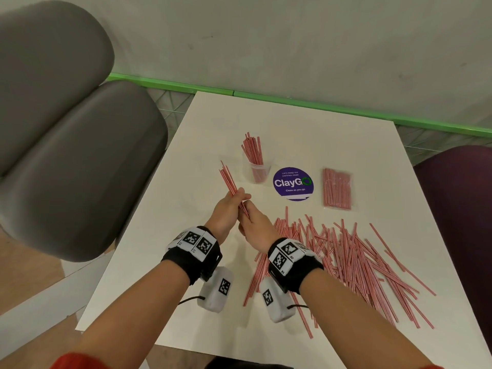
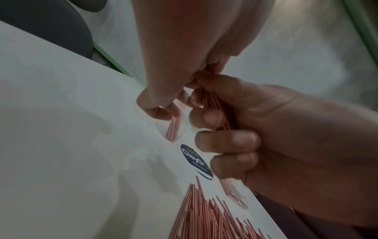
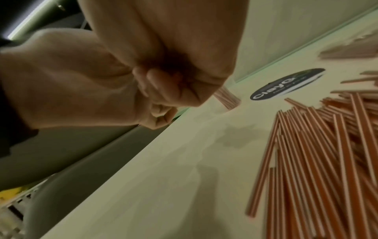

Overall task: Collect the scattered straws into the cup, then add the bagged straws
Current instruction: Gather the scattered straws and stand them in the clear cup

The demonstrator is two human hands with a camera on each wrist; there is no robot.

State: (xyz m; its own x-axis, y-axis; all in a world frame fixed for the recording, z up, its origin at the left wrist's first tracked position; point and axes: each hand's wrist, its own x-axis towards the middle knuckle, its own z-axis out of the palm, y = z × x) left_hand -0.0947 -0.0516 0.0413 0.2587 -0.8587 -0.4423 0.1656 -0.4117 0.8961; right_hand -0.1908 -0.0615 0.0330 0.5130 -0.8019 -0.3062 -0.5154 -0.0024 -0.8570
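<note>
Both hands hold one bundle of red-and-white straws [image 1: 228, 178] above the table, left of the cup. My left hand [image 1: 239, 195] grips its middle, and my right hand [image 1: 247, 210] pinches its lower end; the bundle tilts up and to the left. The right hand's curled fingers [image 2: 225, 139] wrap the straws in the left wrist view. A clear cup [image 1: 257, 172] stands upright behind the hands and holds several straws. The bagged straws [image 1: 337, 189] lie flat to the right of the cup. A large pile of scattered straws [image 1: 346, 258] covers the table's right half.
A round purple ClayGo sticker [image 1: 293, 183] lies between the cup and the bag on the white table [image 1: 159, 262]. Grey padded chairs [image 1: 80, 169] stand close on the left, and a purple seat [image 1: 463, 209] is on the right. A wall with a green strip [image 1: 319, 103] runs behind.
</note>
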